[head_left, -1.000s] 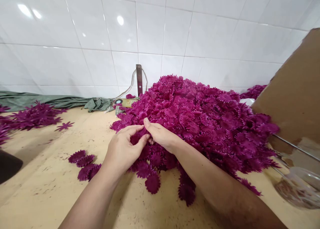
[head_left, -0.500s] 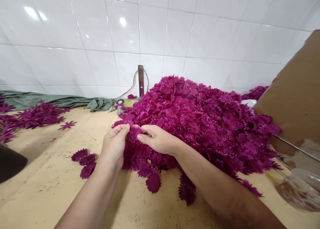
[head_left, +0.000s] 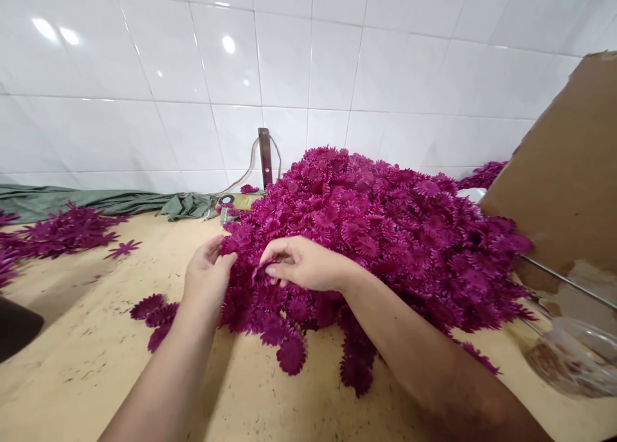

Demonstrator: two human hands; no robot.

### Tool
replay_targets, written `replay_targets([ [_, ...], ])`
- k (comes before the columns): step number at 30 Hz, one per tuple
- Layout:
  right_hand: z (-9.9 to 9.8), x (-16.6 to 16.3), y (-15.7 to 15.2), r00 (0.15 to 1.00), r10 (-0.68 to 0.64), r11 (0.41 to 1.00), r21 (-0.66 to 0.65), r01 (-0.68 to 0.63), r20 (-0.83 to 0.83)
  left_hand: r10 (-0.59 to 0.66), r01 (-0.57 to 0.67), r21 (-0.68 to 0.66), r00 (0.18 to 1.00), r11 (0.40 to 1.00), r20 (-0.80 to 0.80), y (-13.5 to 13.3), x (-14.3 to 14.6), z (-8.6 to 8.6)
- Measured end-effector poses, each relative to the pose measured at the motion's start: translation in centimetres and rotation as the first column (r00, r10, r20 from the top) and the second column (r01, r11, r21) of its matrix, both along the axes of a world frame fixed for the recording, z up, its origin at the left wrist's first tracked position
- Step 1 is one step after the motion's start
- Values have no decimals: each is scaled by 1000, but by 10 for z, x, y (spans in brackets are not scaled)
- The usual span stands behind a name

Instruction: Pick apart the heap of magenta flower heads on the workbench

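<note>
A large heap of magenta artificial flower pieces [head_left: 366,223] with notched petals lies in front of me. My right hand [head_left: 308,264] pinches one flower piece [head_left: 261,272] between thumb and fingers at the heap's left side. Just left of it, at the heap's edge, is my left hand [head_left: 208,272]. Its thumb stands apart from the curled index finger, and I see nothing held there; the other fingers are partly hidden. A few loose flower pieces [head_left: 157,313] lie left of my left forearm.
Narrow-petalled magenta pieces [head_left: 72,229] lie at the left, before a green cloth [head_left: 96,199]. A metal bracket [head_left: 265,156] stands by the tiled wall. At right are a cardboard sheet [head_left: 559,159], a metal rod [head_left: 571,282] and a clear plastic container [head_left: 573,358].
My hands were close together at one flower piece. Now they are farther apart: the right hand holds a piece, and the left has moved left and down. The view has shifted slightly.
</note>
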State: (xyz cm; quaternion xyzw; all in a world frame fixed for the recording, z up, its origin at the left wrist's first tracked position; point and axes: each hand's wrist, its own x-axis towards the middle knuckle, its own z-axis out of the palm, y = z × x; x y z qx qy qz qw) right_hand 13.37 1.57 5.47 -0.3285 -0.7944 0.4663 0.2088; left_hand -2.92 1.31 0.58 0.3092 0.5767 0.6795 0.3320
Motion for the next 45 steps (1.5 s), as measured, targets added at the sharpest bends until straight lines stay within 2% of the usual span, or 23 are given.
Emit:
replay_targets([
  [2,-5,0,6,984,-150,988,-54,145,-93,-11,11,-6,993,1000,-121,1,4,-4],
  [3,-8,1,9,971,-199,980,-34,197,-129,-9,10,4,987,1000,-163,2,5,-6],
  [6,-15,2,16,949,-268,949,122,290,-165,-34,53,79,973,995,-228,0,8,-7],
  [9,-19,1,21,938,-335,906,243,346,-84,-120,172,162,950,972,-289,-8,17,-4],
  [12,-21,-1,23,912,-409,867,306,394,-16,-168,257,186,905,948,-390,-16,30,-3],
  [16,-22,-1,23,908,-418,867,295,402,-7,-205,343,170,819,924,-536,-20,42,-7],
  [18,-23,-1,22,917,-400,881,271,389,-17,-189,337,185,817,923,-545,-19,43,-8],
  [21,-24,-3,20,933,-358,906,230,355,-32,-203,305,173,874,937,-441,-19,41,-6],
  [25,-25,-8,14,979,-205,953,222,205,-23,-213,218,77,975,973,-64,-17,39,1],
  [29,-19,-8,6,988,-153,955,260,139,35,-154,155,18,955,988,254,-10,33,6],
  [33,-6,-5,-5,983,115,955,257,-149,142,68,-57,-39,906,998,418,-3,11,6],
  [35,-2,-5,-9,986,135,949,274,-156,97,89,-94,-1,932,996,353,0,2,4],
  [38,-4,-5,-6,998,-41,971,233,50,-46,-11,4,83,997,997,76,0,2,-1],
  [41,-14,-7,5,953,-256,955,112,276,-161,-76,97,117,982,988,-172,-2,11,-5],
  [43,-21,-9,13,918,-349,926,79,368,-186,-79,110,126,970,986,-231,-5,16,-5],
  [45,-27,-10,19,896,-401,899,103,425,-193,-91,130,135,961,982,-261,-9,20,-3],
])
